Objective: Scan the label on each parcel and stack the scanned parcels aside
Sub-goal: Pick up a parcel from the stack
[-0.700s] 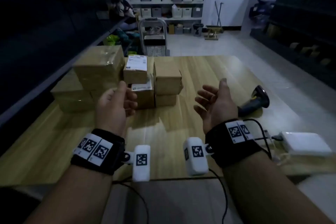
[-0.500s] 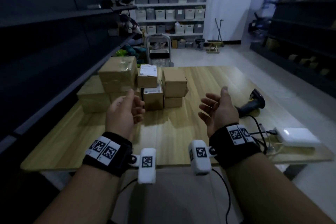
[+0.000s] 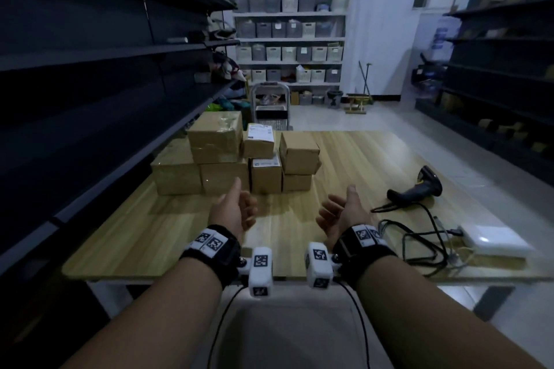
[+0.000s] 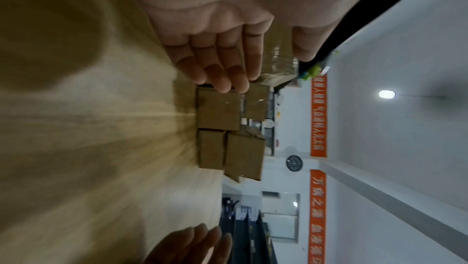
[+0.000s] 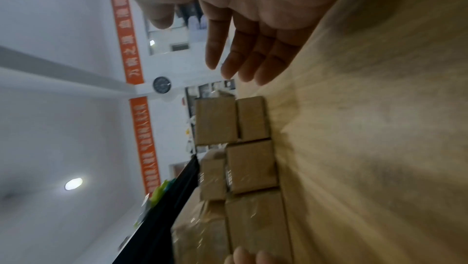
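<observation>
Both hands empty, left hand (image 3: pixel 235 213) and right hand (image 3: pixel 344 214) loose-fingered over the table (image 3: pixel 135 237), parcels (image 3: pixel 239 156) stacked just ahead of the left, scanner (image 3: pixel 419 186) lying off to the right; best grab scanner right-handed, pull a top label-up parcel first.

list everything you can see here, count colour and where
parcels: about eight, brown cardboard, stacked at the table's far left
labels: two showing, white, on the middle parcels
scanner: one, black, lying on the table's right side
cable: black, looped near the right edge
flat box: one, white, right edge of the table
table: one, light wood
shelving: dark racks on both sides, white rack with bins at the back
left hand: empty, fingers loosely curled, above the table
right hand: empty, relaxed, above the table
</observation>
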`<state>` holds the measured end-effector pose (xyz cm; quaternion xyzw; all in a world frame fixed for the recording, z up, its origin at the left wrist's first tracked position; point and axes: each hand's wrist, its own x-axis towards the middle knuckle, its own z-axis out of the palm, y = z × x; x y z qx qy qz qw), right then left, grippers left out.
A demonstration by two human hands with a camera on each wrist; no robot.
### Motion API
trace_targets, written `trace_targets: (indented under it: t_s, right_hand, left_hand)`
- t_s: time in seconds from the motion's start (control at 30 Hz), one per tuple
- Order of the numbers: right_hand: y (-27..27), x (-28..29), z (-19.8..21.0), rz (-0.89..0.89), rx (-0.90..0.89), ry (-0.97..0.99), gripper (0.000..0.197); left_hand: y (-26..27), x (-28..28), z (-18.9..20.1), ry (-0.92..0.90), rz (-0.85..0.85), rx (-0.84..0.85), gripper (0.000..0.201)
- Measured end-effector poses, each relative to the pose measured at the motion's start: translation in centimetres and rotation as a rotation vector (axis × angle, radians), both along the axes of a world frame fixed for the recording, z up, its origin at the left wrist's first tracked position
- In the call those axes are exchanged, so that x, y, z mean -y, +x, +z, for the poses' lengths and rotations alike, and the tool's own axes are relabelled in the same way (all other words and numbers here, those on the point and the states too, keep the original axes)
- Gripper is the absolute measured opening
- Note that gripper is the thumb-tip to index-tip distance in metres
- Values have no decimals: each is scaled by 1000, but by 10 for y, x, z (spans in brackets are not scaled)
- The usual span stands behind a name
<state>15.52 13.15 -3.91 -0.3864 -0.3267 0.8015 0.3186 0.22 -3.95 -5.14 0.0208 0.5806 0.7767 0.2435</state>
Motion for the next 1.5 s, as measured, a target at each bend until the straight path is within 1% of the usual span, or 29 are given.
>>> trace_targets:
  t_s: [0.03,0.1,0.17,0.27,0.33,0.43,0.6,0.77,0.83,0.97,1.07,1.17,1.23,1.33,1.4,1.5]
  right_hand:
    - [-3,-3,-7,-20,-7,-34,67]
    - [-8,-12,-18,-58,-72,-68,69]
    - [-13,-22,-26,-45,-129,-66,71]
    - [-22,-33,-32,-20,-137,-71,74]
    - [-29,-38,-32,-33,-147,-63,75]
    - [-40,-44,-30,-54,-139,-49,72]
    - [-47,-50,-28,-65,-125,-33,70]
    - [-46,-50,-30,-66,-134,-21,71]
    - [-45,-49,-31,-77,-131,-15,71]
    - [-44,-49,-30,-82,-160,-11,72]
    - [-42,-52,-32,-75,-221,-26,74]
    - [-40,-60,-33,-61,-284,-74,78]
    - [-41,-66,-33,-80,-306,-90,78]
    - [-48,-74,-32,-88,-313,-80,80]
    - [-55,-80,-32,-103,-305,-86,81]
    - [-64,-92,-30,-99,-297,-77,84]
  left_hand:
    - [-3,-5,-9,-26,-24,49,55]
    - [-11,-14,-21,-95,-39,63,61]
    - [-17,-21,-26,-115,-38,34,62]
    - [-26,-31,-33,-81,-36,-4,60]
    - [-29,-38,-39,-94,-23,-63,60]
    - [-30,-46,-46,-92,-16,-142,65]
    - [-30,-54,-45,-77,-28,-182,53]
    - [-23,-50,-41,-103,-87,-166,57]
    - [-23,-46,-43,-92,-56,-164,54]
    - [-24,-39,-44,-46,-1,-87,45]
    - [-24,-45,-42,-82,-56,-100,35]
    - [-21,-55,-31,-120,-155,-105,32]
    - [-18,-63,-22,-69,-154,-113,27]
    - [-20,-84,-16,85,-24,-236,13]
    - [-24,-98,-12,146,23,-290,8]
    - [-32,-118,-1,220,24,-259,5]
